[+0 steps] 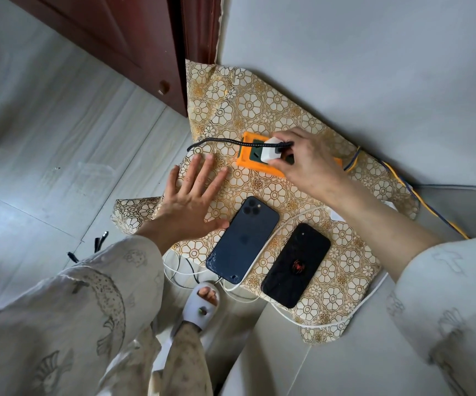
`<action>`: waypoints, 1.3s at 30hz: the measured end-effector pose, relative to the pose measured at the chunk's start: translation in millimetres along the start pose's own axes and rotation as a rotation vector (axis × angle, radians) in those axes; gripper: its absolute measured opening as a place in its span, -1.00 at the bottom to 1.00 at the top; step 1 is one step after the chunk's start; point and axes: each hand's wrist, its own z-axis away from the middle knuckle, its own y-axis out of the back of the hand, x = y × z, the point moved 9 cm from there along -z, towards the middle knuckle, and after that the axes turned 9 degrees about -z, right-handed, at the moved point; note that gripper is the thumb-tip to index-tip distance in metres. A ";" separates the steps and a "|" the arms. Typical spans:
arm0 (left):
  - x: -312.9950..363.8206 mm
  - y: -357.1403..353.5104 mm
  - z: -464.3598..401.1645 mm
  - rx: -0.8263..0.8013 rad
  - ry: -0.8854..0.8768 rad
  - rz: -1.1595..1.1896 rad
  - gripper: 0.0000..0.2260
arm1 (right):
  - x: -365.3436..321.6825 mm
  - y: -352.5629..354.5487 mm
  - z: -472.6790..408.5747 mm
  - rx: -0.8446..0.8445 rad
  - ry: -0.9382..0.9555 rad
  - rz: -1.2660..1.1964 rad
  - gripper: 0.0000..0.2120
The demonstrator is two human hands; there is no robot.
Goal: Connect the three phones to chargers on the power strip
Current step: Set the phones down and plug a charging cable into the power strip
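Observation:
An orange power strip (248, 164) lies on a small table under a gold flowered cloth (259, 110). My right hand (305, 161) grips a white charger block (271, 151) over the strip's dark socket face; a black braided cable (216, 142) runs from the block to the left. My left hand (191, 204) lies flat on the cloth with fingers spread, holding nothing. A dark blue phone (242, 238) with a cracked corner lies face down, a white cable (282, 221) at its bottom end. Beside it lies a black phone (296, 264) with a red spider mark. Only two phones are visible.
A dark red door (134, 44) stands at the back left and a grey wall (373, 67) behind the table. The strip's yellow and blue cord (402, 181) trails right. Loose black cable ends (99, 244) lie on the tiled floor. My slippered foot (202, 304) is below the table edge.

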 end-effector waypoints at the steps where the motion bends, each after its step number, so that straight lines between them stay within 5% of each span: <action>1: -0.2 -0.1 -0.1 0.005 0.000 0.002 -0.13 | 0.3 0.2 0.2 0.000 -0.001 0.005 -0.52; 15: 2.3 7.4 1.9 -0.002 -0.027 0.109 -0.17 | -0.2 -5.0 -5.2 -0.053 -0.030 0.004 -0.54; 19: -28.2 51.5 15.2 0.312 0.199 0.583 -0.61 | 2.1 -4.6 2.4 0.022 -0.083 -0.064 -0.53; 21: -46.0 67.8 14.9 0.426 0.310 0.613 -0.63 | 9.0 -8.1 10.2 0.108 -0.198 -0.201 -0.51; 26: -62.1 47.1 -21.4 0.008 0.313 0.699 -0.65 | 11.4 -26.9 38.6 0.302 -0.338 -0.542 -0.50; 29: -79.5 59.9 -12.3 0.069 0.353 0.637 -0.80 | 6.7 -39.9 59.4 0.352 -0.394 -0.589 -0.54; 32: -80.6 80.1 -1.9 0.069 0.319 0.601 -0.86 | -11.0 -62.8 70.3 0.210 -0.410 -0.692 -0.62; 36: -67.2 95.7 2.5 -0.072 0.346 1.023 -0.91 | -49.0 -108.9 71.5 -0.150 -0.377 -0.820 -0.51; 39: -57.2 142.6 21.6 -0.089 0.341 1.218 -0.87 | -101.3 -107.3 77.1 -0.136 -0.321 -0.908 -0.47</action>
